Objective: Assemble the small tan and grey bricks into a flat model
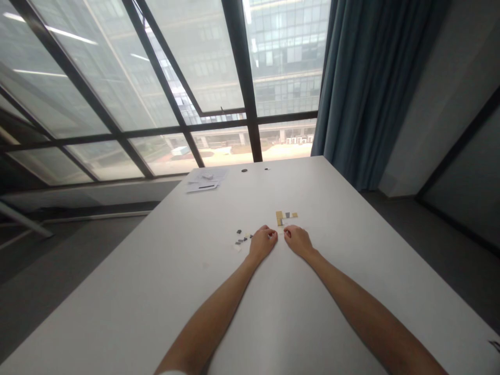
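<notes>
Both my arms reach out over a white table (332, 291). My left hand (262, 242) and my right hand (297, 240) rest on it side by side, fingers curled in and pinched together; what they pinch is too small to make out. Just beyond the fingertips lies a small flat assembly of tan and grey pieces (285, 216). Several tiny dark and grey loose pieces (242, 238) are scattered to the left of my left hand.
At the table's far edge lie some papers with a small object on them (206, 181) and two small dark dots (244, 170). Beyond are a large window (175, 78) and a teal curtain (363, 88) at the right.
</notes>
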Available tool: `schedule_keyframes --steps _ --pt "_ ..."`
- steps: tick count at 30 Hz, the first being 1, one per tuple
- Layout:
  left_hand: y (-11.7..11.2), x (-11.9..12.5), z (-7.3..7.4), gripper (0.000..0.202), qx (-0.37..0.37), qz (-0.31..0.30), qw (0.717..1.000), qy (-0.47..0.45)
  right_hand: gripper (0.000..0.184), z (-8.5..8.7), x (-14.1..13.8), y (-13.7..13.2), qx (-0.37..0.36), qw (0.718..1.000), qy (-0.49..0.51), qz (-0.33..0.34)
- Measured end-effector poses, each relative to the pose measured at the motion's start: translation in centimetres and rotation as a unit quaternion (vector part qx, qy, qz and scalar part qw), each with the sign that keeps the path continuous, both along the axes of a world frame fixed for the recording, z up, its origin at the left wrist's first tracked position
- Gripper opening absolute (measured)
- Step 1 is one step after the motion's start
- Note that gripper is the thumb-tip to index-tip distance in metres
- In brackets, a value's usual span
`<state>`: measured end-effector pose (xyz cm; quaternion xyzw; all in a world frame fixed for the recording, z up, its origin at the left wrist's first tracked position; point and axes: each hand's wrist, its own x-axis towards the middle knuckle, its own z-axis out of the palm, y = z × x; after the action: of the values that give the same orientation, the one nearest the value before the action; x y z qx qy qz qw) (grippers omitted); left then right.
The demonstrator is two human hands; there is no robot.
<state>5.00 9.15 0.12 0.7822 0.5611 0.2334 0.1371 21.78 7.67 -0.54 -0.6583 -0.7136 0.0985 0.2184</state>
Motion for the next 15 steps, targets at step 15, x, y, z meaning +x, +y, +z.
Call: schedule_keyframes --steps 15 --pt "-4.6 -5.5 1.2 0.026 -0.019 -0.051 0.998 0.043 0.023 -1.9 0.7 0.0 0.05 0.998 0.03 0.038"
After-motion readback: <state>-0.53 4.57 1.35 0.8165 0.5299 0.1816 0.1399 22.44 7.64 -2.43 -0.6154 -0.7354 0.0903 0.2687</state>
